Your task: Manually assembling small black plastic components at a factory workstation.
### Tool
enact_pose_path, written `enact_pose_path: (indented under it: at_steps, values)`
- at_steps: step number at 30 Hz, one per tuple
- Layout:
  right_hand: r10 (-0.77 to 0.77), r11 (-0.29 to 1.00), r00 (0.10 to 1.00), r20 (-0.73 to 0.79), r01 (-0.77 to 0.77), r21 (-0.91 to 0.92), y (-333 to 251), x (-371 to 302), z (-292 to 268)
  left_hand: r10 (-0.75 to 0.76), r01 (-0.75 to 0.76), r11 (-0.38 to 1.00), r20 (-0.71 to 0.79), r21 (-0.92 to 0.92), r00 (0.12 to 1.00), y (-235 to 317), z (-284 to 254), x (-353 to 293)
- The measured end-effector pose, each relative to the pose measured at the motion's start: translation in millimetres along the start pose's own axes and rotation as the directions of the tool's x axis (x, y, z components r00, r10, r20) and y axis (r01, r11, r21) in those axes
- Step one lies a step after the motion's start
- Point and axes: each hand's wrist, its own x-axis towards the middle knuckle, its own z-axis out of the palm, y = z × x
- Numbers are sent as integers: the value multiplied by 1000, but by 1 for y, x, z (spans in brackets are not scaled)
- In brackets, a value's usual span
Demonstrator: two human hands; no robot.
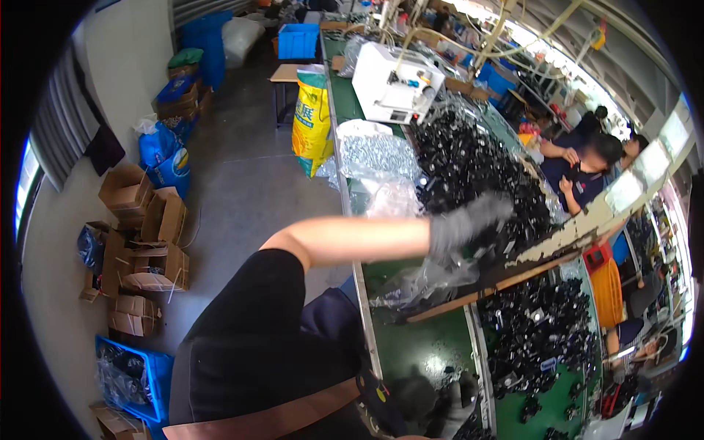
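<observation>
My left arm stretches across the green bench (389, 334). At its end my left hand (469, 220), in a dark grey glove, is over the near part of a large heap of small black parts (469, 158). Motion smears its fingers, so whether they hold anything is not clear. Crumpled clear plastic (433, 282) lies just below that wrist. At the lower edge a grey-gloved hand, apparently my right hand (458, 403), is low over the bench beside some dark pieces. It is blurred and partly cut off, and its fingers cannot be made out.
A wooden strip (469, 297) crosses the bench, with a second pile of black parts (539, 330) beyond it. A white machine (396, 84) and silvery bubble wrap (378, 154) stand farther up. A yellow sack (312, 121) leans by the bench. Co-workers (587, 165) sit opposite.
</observation>
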Motion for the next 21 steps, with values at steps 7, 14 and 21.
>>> enact_pose_path:
  at_steps: [7, 14, 21]
  values:
    - [172, 983, 985, -12, -173, -68, -33, 0, 23, -130, 242, 698, -213, 674, 968, -55, -106, 69]
    - [270, 950, 963, 22, -263, -167, -37, 28, 19, -207, 140, 203, -97, 969, 973, -145, -62, 2]
    - [301, 929, 947, 112, -265, -258, -37, 43, 38, -181, 291, 317, -244, 902, 953, -138, -49, 33]
